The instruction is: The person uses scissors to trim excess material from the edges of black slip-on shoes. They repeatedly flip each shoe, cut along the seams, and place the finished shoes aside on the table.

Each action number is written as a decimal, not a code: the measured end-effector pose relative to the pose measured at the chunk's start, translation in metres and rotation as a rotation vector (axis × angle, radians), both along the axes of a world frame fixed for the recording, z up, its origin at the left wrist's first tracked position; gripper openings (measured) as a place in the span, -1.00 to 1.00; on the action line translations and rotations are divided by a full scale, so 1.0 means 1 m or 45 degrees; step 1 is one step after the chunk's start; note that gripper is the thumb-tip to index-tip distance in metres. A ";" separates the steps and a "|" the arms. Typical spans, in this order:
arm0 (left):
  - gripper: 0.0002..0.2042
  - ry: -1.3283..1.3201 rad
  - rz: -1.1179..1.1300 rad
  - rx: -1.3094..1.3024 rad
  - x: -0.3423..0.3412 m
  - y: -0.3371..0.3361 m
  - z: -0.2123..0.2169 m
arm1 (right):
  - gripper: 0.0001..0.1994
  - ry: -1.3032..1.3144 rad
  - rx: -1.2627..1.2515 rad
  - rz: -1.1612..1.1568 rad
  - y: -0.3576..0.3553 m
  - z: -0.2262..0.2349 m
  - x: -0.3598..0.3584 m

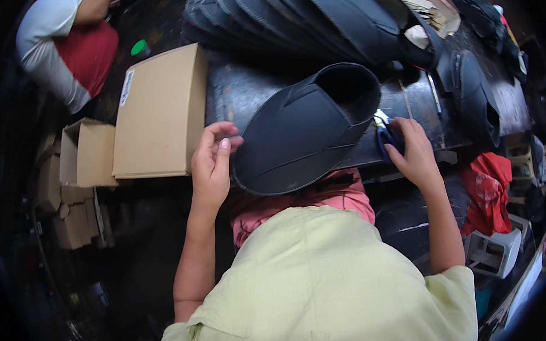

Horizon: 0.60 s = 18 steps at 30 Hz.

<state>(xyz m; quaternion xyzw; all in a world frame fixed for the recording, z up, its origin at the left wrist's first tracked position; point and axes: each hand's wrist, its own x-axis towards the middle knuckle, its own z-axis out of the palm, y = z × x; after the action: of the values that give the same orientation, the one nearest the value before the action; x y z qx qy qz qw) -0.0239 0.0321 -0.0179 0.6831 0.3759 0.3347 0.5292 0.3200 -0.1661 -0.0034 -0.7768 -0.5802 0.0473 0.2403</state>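
Black leather shoe upper: matte, smooth, fan-shaped, stitched seam lines, rounded collar opening at far end; lies on dark worn workbench, near edge overhanging toward person. Left hand: fingers loosely curled, tips touching upper's left rim, not clamped. Right hand: closed around blue-handled scissors, just beside upper's right edge. Stack of similar black uppers: overlapped, ribbed with stitching, behind. Flat brown cardboard box: left of upper. Red cloth: crumpled, at right.

Cramped workshop, stacked black leather pieces, cardboard boxes, worn workbench
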 end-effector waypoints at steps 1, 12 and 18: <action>-0.74 0.000 0.012 -0.171 -0.009 -0.003 0.003 | -0.64 -0.057 0.013 -0.024 -0.003 -0.006 -0.002; -0.36 0.599 0.049 0.411 -0.002 -0.058 -0.015 | -0.76 0.640 -0.281 -0.344 -0.045 -0.009 0.048; -0.23 0.628 0.131 0.491 0.017 -0.040 -0.020 | -0.63 1.333 0.098 -0.361 -0.076 0.000 0.013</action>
<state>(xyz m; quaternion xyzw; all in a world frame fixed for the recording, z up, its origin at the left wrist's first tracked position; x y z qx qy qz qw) -0.0072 -0.0078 -0.0376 0.8115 0.4566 0.2504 0.2651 0.3329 -0.2420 -0.0030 -0.7108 -0.2737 0.3735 0.5295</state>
